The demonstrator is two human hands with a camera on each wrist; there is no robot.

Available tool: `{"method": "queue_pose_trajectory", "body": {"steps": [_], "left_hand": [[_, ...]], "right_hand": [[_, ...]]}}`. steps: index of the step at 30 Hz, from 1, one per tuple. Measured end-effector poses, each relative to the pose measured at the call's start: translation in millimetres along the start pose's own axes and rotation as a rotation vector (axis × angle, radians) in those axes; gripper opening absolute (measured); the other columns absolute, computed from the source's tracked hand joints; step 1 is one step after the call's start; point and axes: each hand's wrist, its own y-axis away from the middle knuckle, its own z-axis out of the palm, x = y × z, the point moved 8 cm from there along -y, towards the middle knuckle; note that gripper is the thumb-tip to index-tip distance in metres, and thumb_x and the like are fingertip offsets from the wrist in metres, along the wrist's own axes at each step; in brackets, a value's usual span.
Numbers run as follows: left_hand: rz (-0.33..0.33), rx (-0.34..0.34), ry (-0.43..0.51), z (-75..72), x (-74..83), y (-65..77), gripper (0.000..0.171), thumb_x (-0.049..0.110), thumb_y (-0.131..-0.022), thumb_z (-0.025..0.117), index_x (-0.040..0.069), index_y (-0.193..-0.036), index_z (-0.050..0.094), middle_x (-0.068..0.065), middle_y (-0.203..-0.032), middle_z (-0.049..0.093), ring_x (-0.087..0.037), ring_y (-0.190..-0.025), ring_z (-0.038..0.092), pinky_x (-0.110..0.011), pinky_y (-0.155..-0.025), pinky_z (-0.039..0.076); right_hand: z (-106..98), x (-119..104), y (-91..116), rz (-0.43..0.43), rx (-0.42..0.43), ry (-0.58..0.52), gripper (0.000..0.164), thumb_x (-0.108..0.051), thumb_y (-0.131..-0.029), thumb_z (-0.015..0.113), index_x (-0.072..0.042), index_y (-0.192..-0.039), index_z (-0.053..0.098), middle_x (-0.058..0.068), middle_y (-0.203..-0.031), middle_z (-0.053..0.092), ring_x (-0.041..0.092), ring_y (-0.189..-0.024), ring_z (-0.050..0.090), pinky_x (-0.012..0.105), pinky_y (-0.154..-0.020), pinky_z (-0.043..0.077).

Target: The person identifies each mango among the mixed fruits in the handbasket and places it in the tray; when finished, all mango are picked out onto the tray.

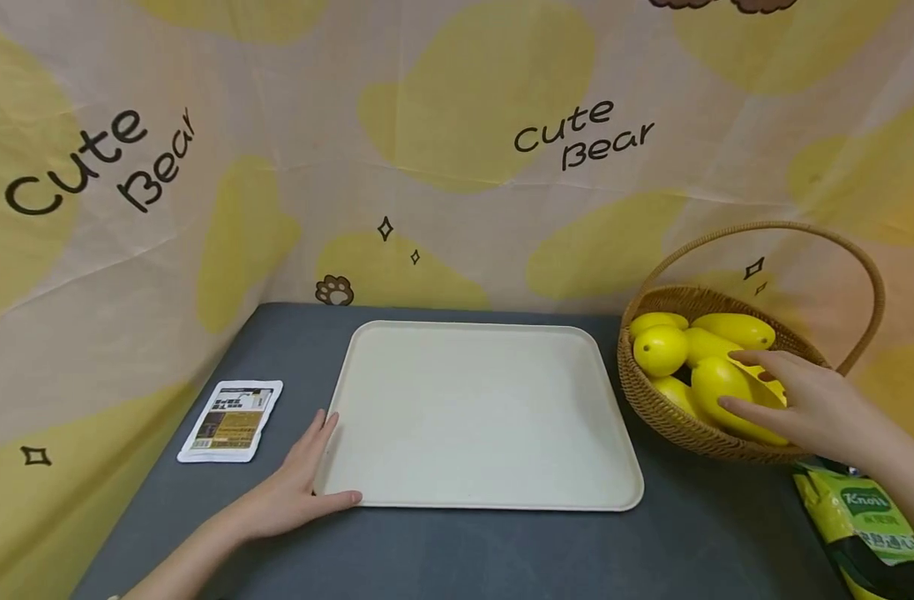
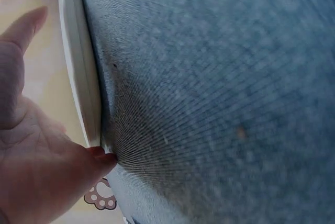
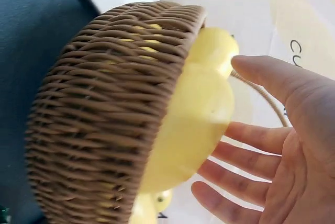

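Observation:
My left hand (image 1: 301,485) rests at the near left corner of a white rectangular tray (image 1: 471,417), fingers along its left side and thumb by the front edge. In the left wrist view, the fingertips (image 2: 104,157) touch down beside the tray's rim (image 2: 84,77). My right hand (image 1: 805,404) reaches over a wicker basket (image 1: 674,425) heaped with yellow fruit. Its fingers spread over a large, smooth, mango-like fruit (image 1: 719,385). Seen from the right wrist, the thumb (image 3: 256,72) lies near a smaller yellow fruit (image 3: 214,46), and the fingers are extended, not closed round anything.
A flat white packet (image 1: 232,421) with a brown and yellow label lies left of the tray. Right of the basket's front is a green Knorr bag (image 1: 869,517). The basket's tall handle (image 1: 869,275) arches above the fruit. A printed cloth (image 1: 457,167) hangs behind the grey table (image 1: 501,554).

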Motion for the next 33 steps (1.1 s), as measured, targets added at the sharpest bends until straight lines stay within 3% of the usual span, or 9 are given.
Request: {"method": "queue_pose_trajectory", "body": {"steps": [6, 10, 17, 22, 29, 31, 33], "left_hand": [[0.074, -0.006, -0.047, 5.1, -3.6, 0.1, 0.108, 0.051, -0.080, 0.075, 0.001, -0.155, 0.013, -0.031, -0.157, 0.000, -0.052, -0.140, 0.009, -0.073, -0.101, 0.015], [0.114, -0.004, -0.084, 8.1, -4.2, -4.0, 0.109, 0.054, -0.079, 0.075, -0.001, -0.154, 0.017, -0.032, -0.157, 0.001, -0.052, -0.140, 0.012, -0.073, -0.101, 0.017], [0.099, -0.027, -0.085, 8.7, -4.5, -5.9, 0.109, 0.054, -0.078, 0.075, 0.001, -0.154, 0.017, -0.029, -0.158, -0.002, -0.050, -0.141, 0.009, -0.071, -0.104, 0.008], [0.064, -0.040, -0.086, 7.4, -6.3, -4.0, 0.108, 0.056, -0.079, 0.073, 0.002, -0.154, 0.018, -0.028, -0.158, -0.003, -0.051, -0.141, 0.009, -0.072, -0.104, 0.009], [0.064, 0.000, -0.159, 1.8, -12.7, -9.5, 0.107, 0.061, -0.077, 0.072, 0.000, -0.152, 0.026, -0.031, -0.157, 0.009, -0.054, -0.137, 0.023, -0.071, -0.101, 0.022], [0.070, 0.008, -0.180, 0.2, -13.5, -11.0, 0.107, 0.063, -0.076, 0.072, 0.001, -0.151, 0.029, -0.030, -0.157, 0.011, -0.054, -0.136, 0.025, -0.071, -0.101, 0.023], [0.079, 0.016, -0.199, -1.2, -13.1, -12.1, 0.107, 0.065, -0.075, 0.072, 0.001, -0.150, 0.032, -0.030, -0.157, 0.013, -0.053, -0.135, 0.027, -0.070, -0.100, 0.025]], "right_hand": [[13, 10, 5, 0.045, -0.052, -0.015, 0.089, -0.055, -0.084, 0.070, 0.010, -0.139, 0.041, 0.039, -0.126, 0.049, 0.054, -0.107, 0.050, 0.067, -0.079, 0.040], [17, 15, 8, 0.056, -0.024, 0.009, 0.097, -0.056, -0.080, 0.074, 0.013, -0.139, 0.039, 0.043, -0.129, 0.043, 0.060, -0.112, 0.042, 0.070, -0.084, 0.035], [21, 22, 8, 0.067, 0.012, 0.024, 0.099, -0.054, -0.076, 0.078, 0.014, -0.136, 0.040, 0.044, -0.127, 0.044, 0.062, -0.109, 0.042, 0.070, -0.081, 0.036], [18, 22, 7, 0.106, 0.019, 0.018, 0.103, -0.056, -0.075, 0.078, 0.015, -0.138, 0.038, 0.045, -0.126, 0.043, 0.061, -0.106, 0.043, 0.069, -0.079, 0.036], [-13, -9, 10, 0.045, 0.237, -0.042, 0.090, -0.042, -0.075, 0.083, 0.012, -0.134, 0.044, 0.034, -0.111, 0.054, 0.045, -0.083, 0.056, 0.048, -0.057, 0.046], [-18, -23, 8, 0.030, 0.262, -0.094, 0.087, -0.040, -0.075, 0.084, 0.008, -0.136, 0.044, 0.031, -0.115, 0.055, 0.045, -0.084, 0.059, 0.050, -0.056, 0.050], [-19, -37, 6, 0.020, 0.249, -0.160, 0.086, -0.038, -0.077, 0.083, 0.005, -0.140, 0.042, 0.030, -0.122, 0.053, 0.048, -0.092, 0.059, 0.055, -0.064, 0.052]]}}
